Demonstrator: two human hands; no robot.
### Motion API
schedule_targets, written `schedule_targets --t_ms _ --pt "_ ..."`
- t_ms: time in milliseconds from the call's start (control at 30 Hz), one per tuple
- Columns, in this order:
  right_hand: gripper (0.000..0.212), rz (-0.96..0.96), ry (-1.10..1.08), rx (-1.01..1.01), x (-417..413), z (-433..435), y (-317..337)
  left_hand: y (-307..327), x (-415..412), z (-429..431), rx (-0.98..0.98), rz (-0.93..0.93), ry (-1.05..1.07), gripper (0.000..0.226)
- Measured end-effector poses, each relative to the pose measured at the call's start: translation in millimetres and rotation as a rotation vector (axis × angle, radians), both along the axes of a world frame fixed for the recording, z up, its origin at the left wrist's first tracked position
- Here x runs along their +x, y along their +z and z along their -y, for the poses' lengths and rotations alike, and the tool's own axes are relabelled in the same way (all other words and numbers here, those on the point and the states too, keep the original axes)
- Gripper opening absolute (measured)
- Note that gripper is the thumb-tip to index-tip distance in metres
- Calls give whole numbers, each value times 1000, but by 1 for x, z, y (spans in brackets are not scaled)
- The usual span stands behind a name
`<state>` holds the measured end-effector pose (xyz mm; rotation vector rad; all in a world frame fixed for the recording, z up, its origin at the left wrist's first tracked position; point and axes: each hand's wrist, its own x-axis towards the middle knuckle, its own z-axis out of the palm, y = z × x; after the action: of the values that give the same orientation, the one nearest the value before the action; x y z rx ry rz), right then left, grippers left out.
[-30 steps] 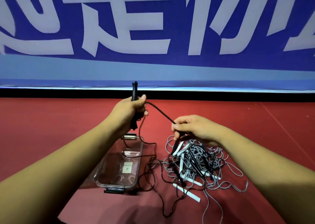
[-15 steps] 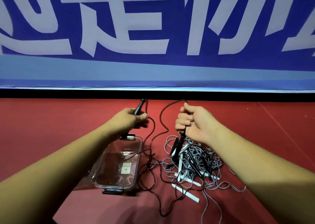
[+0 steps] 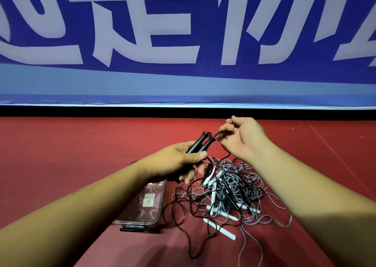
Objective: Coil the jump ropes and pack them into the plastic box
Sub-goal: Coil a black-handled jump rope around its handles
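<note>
Barely begun, by the look of it. The left hand [image 3: 175,163] grips both black handles [image 3: 200,142] side by side, fingers and thumb wrapped round them. The right hand [image 3: 244,138] is just beside their tips, its fingers curled on the black cord [image 3: 218,133] where it leaves a handle. Most of that cord lies in loose loops on the red floor [image 3: 81,155], so no coil has been wound yet.

The plastic box [image 3: 161,203] sits lidless on the floor under the left forearm. No rope shows in the visible part (only a pale label on its bottom). Touching its right side is the tangled pile [image 3: 230,189] of grey and black ropes with white handles, all unsorted. I judge that pairing the handles is the only step done. Winding this rope, boxing it and working through the whole pile remain.
</note>
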<state>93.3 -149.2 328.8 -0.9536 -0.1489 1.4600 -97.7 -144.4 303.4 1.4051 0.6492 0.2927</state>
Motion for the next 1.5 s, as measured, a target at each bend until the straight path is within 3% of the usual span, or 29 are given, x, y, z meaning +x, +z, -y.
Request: schedule_targets --t_ms 133,333,433,500,567,600,700,767,867,967,1067,1167,1267,1400,1500 --pt "17 653 225 -147 11 4 -10 1 -3 -5 -72 -16 23 15" --pt "13 829 306 -282 13 6 -14 4 -1 0 -123 -35 32 13" --pt "29 1003 331 -348 13 5 -14 13 -2 -2 -136 -21 57 24" --pt "56 1357 369 -415 14 1 -17 17 -4 -3 -116 -39 54 24" --pt "61 1517 357 -272 10 1 -15 20 -6 -3 -102 -57 44 19" --pt "55 1444 385 -120 8 2 -12 21 -6 -2 -104 -59 46 17" --pt "51 897 490 185 -2 11 -8 25 -6 -4 -137 -20 60 25" --pt "47 756 546 299 -4 14 -5 26 -8 -5 -176 22 71 24" --pt "33 732 572 358 -5 16 -2 25 -11 -7 -208 66 59 26" --pt "25 760 515 379 -5 15 3 26 -11 -8 -259 131 54 10" --pt "30 770 457 391 0 12 1 28 -14 -8 -294 161 40 29" --pt "22 769 451 401 7 13 3 28 -20 -9 -265 96 -1 39" --pt "30 792 456 397 10 14 0 29 -22 -10 -241 57 -1 38" --pt "24 772 409 385 12 13 0 30 -19 -10 -188 4 30 34" --pt "28 789 381 358 11 12 -2 32 -15 -6 -112 -94 49 45"
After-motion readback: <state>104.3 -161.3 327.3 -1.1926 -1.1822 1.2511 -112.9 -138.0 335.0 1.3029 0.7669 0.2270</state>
